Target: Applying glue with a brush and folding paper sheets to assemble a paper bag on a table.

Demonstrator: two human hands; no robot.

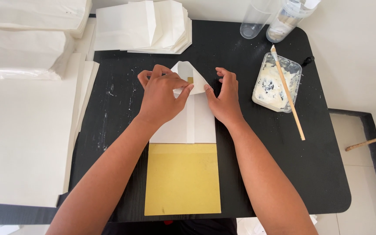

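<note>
A black desk (257,174) fills most of the frame. In the upper left of the frame lie stacks of white paper bags (27,39), and a wide white sheet (22,143) covers the left side of the desk. At the top middle there is another pile of folded white bags (142,26). In the upper right stand two clear plastic bottles (275,17), cut off by the top edge. Below them sits a clear plastic tray of white paste (277,82), with a wooden stick brush (289,93) lying across it and pointing down to the right. At the right edge, on the floor, another wooden stick (370,142) is visible. None of these things lies between the hands and the paper.

In the middle of the frame a white paper piece (192,117) lies over the upper part of a yellow board (182,178), which reaches down to the lower middle of the frame. The top of the paper is folded into a pointed flap.

The left hand (162,98) is bent, with thumb and fingers pinching the left side of the flap. The right hand (225,98) is also bent and its fingertips press and grip the right side of the flap. Both hands touch the paper and stand close to each other, with the point of the flap between them.
</note>
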